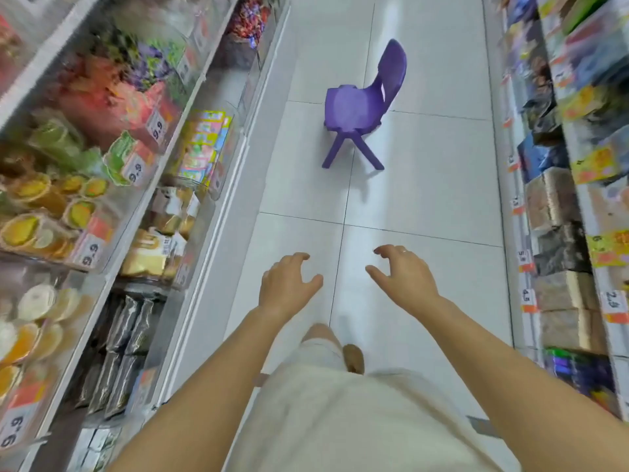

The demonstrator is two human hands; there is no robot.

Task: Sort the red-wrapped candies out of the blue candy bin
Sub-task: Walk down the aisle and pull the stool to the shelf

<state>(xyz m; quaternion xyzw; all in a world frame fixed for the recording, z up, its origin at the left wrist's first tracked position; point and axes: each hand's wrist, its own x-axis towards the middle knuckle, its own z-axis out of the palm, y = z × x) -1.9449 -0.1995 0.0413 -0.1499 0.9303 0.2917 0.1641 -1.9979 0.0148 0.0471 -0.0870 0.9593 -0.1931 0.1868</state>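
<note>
Arms stretch forward, left hand [287, 284] and right hand [405, 275] loosely curled, palms down, gripping nothing, short of a purple chair [360, 107].

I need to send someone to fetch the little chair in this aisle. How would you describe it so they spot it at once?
Look down the white tiled floor between the two shelf runs. Ahead of the person's empty hands stands a small purple plastic chair, alone mid-aisle, its back towards the right-hand shelves. It is the only furniture there.
</note>
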